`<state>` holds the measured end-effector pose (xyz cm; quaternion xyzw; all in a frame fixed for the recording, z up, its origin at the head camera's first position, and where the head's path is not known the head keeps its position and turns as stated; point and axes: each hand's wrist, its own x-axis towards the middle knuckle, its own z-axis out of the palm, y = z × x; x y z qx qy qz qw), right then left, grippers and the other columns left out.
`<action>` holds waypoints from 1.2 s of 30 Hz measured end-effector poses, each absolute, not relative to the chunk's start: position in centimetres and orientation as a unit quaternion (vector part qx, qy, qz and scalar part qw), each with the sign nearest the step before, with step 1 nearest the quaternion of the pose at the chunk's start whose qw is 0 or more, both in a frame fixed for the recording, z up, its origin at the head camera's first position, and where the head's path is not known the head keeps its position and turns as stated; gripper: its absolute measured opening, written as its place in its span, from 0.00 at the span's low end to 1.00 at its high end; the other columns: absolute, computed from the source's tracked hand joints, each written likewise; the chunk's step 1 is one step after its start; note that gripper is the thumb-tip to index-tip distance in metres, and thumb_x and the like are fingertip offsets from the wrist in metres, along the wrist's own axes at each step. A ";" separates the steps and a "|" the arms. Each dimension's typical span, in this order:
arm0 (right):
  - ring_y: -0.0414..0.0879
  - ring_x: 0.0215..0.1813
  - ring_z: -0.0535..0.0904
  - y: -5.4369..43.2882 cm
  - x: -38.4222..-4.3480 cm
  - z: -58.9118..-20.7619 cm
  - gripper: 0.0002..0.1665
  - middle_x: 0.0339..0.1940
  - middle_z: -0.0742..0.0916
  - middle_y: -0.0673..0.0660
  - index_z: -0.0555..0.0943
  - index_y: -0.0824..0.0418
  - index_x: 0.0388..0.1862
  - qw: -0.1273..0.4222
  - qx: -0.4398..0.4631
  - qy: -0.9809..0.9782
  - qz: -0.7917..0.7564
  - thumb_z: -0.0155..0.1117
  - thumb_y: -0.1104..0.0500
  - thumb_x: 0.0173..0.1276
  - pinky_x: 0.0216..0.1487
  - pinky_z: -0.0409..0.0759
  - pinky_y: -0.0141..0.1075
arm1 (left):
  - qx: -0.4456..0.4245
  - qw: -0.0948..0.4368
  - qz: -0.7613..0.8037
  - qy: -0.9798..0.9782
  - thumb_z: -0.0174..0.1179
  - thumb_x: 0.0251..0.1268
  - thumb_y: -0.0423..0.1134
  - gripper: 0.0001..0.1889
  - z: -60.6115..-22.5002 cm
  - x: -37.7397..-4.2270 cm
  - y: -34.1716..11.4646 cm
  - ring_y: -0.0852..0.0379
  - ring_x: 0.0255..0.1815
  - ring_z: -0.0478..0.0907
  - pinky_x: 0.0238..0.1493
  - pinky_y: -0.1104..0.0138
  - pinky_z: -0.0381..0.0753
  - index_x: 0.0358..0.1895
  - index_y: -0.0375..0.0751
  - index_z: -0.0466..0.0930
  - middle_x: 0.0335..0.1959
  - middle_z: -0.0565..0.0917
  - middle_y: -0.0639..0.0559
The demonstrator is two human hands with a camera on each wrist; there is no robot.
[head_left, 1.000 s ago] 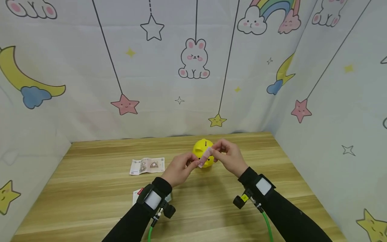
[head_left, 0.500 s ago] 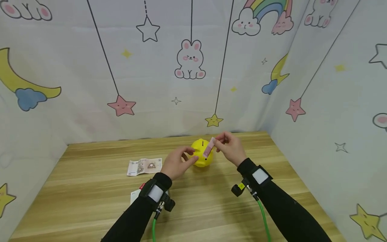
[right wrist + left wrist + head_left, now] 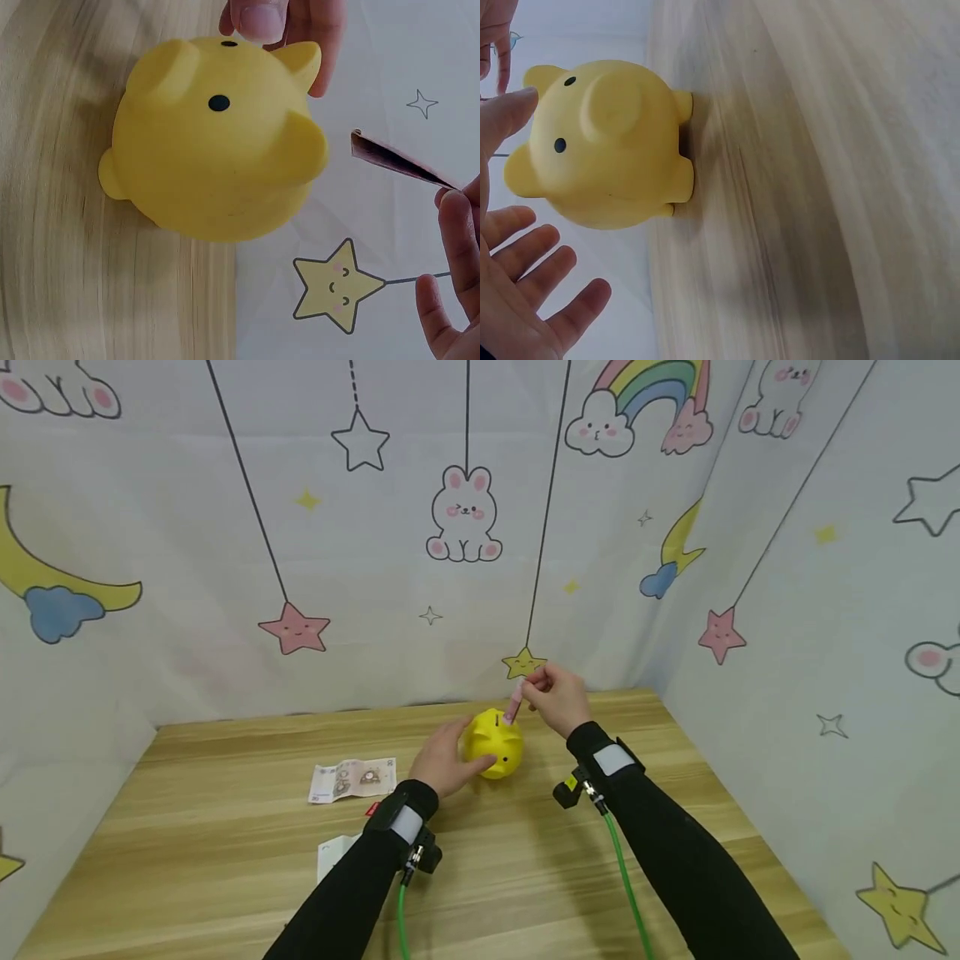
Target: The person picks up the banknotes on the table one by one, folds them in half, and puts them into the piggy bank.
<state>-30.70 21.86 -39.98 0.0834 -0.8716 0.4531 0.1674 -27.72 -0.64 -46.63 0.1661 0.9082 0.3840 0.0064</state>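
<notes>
A yellow piggy bank [image 3: 493, 756] stands upright on the wooden table, its dark slot facing up. My left hand [image 3: 442, 762] is spread at its left side, thumb by the face; in the left wrist view the fingers [image 3: 551, 274] are relaxed and apart, and whether they touch it I cannot tell. Above and right of the bank, my right hand [image 3: 558, 700] pinches a narrow folded pink banknote [image 3: 514, 702] by its upper end. In the right wrist view, the banknote's [image 3: 401, 161] free end points toward the bank's top, with a gap between.
Left of the bank, a creased banknote [image 3: 352, 779] lies flat on the table [image 3: 225, 827]. A white flat item [image 3: 332, 856] and a small red piece [image 3: 372, 808] are partly hidden by the left forearm. A patterned cloth wall [image 3: 375, 668] stands behind.
My left hand has let go of the folded banknote and moved to the piggy bank's left side. My right hand has lifted the note up above the bank, tilting it more upright.
</notes>
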 end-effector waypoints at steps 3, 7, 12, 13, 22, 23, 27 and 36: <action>0.49 0.28 0.86 21.4 -31.6 -39.9 0.04 0.30 0.89 0.59 0.84 0.65 0.41 0.159 0.084 -0.883 0.433 0.68 0.64 0.74 0.32 0.84 0.35 | 0.169 0.007 0.385 0.907 0.72 0.69 0.57 0.45 -46.8 -28.1 -0.4 0.37 0.80 0.67 0.78 0.44 0.65 0.82 0.38 0.65 0.79 0.71 0.37; 0.48 0.27 0.86 20.9 -32.4 -39.9 0.05 0.29 0.88 0.59 0.84 0.65 0.42 0.151 0.086 -0.899 0.403 0.69 0.63 0.73 0.33 0.85 0.37 | 0.173 0.009 0.391 0.904 0.72 0.70 0.55 0.45 -46.8 -28.3 -0.1 0.37 0.78 0.69 0.77 0.45 0.67 0.82 0.37 0.64 0.78 0.72 0.37; 0.49 0.28 0.87 20.5 -33.0 -39.9 0.05 0.30 0.88 0.58 0.85 0.65 0.42 0.137 0.081 -0.909 0.385 0.69 0.63 0.74 0.34 0.85 0.38 | 0.169 0.013 0.405 0.898 0.73 0.70 0.54 0.45 -46.8 -28.4 0.2 0.37 0.76 0.72 0.76 0.45 0.70 0.82 0.37 0.64 0.78 0.73 0.37; 0.49 0.29 0.87 20.4 -33.0 -39.9 0.05 0.30 0.88 0.58 0.85 0.65 0.42 0.135 0.079 -0.911 0.382 0.69 0.63 0.74 0.34 0.85 0.38 | 0.168 0.012 0.406 0.898 0.73 0.70 0.54 0.45 -46.8 -28.4 0.2 0.38 0.76 0.72 0.75 0.45 0.70 0.82 0.37 0.64 0.78 0.73 0.37; 0.49 0.30 0.86 20.0 -33.6 -39.8 0.06 0.30 0.88 0.58 0.83 0.63 0.40 0.132 0.079 -0.929 0.338 0.69 0.61 0.74 0.37 0.84 0.39 | 0.190 0.005 0.421 0.887 0.75 0.67 0.53 0.45 -47.9 -29.0 0.4 0.39 0.74 0.74 0.74 0.47 0.72 0.81 0.39 0.65 0.77 0.74 0.39; 0.50 0.31 0.85 19.9 -33.7 -39.8 0.06 0.31 0.88 0.57 0.83 0.63 0.40 0.132 0.082 -0.931 0.330 0.69 0.61 0.74 0.38 0.84 0.40 | 0.192 0.004 0.423 0.885 0.76 0.67 0.53 0.45 -48.0 -29.0 0.5 0.39 0.73 0.74 0.73 0.47 0.72 0.81 0.40 0.65 0.77 0.74 0.39; 0.52 0.35 0.84 19.5 -34.2 -39.6 0.06 0.33 0.89 0.57 0.84 0.62 0.39 0.127 0.089 -0.944 0.290 0.67 0.60 0.74 0.44 0.83 0.42 | 0.195 0.001 0.432 0.881 0.76 0.67 0.52 0.45 -48.4 -29.2 0.6 0.39 0.72 0.74 0.73 0.46 0.73 0.81 0.40 0.65 0.76 0.74 0.39; 0.52 0.35 0.83 18.3 -35.2 -39.2 0.05 0.32 0.88 0.56 0.82 0.61 0.36 0.108 0.111 -0.960 0.234 0.67 0.61 0.73 0.44 0.82 0.43 | 0.192 0.000 0.441 0.877 0.75 0.67 0.52 0.45 -48.7 -29.4 1.0 0.38 0.71 0.75 0.73 0.46 0.74 0.81 0.38 0.65 0.75 0.75 0.38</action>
